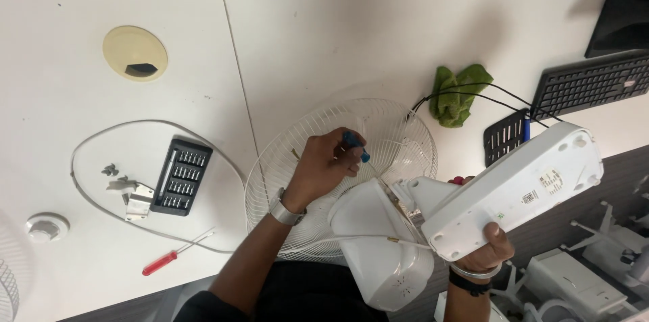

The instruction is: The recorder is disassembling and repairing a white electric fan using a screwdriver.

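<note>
a white table fan [473, 207] is held partly over the near edge of the white counter [324, 31], tipped so that the underside of its flat base [520, 190] faces up and its rounded motor housing [378, 248] hangs low, toward the person. its wire guard [324, 160] rests on the counter behind, which seems to take some of the weight. the right hand [490, 244] is clamped on the lower corner of the base, apparently to steady the fan so the joint between stem and housing stays exposed. the left hand [324, 163] is closed around a blue-handled screwdriver [356, 146], whose thin shaft is angled down into that joint; the tip itself cannot be made out. a thin white cord [365, 236] is seen trailing across the housing.

further left on the counter, a black case of screwdriver bits [181, 177] lies open within reach, with small metal brackets and screws [128, 193] gathered just beside it, seemingly kept together so as not to be lost. a red-handled screwdriver [169, 259] lies near the counter's edge, and a white cable [101, 153] is looped around these items. a round cable grommet [135, 53] is set into the counter beyond. to the right, a green cloth [456, 92], black wires [487, 95] and a black keyboard [588, 82] are seen.
</note>
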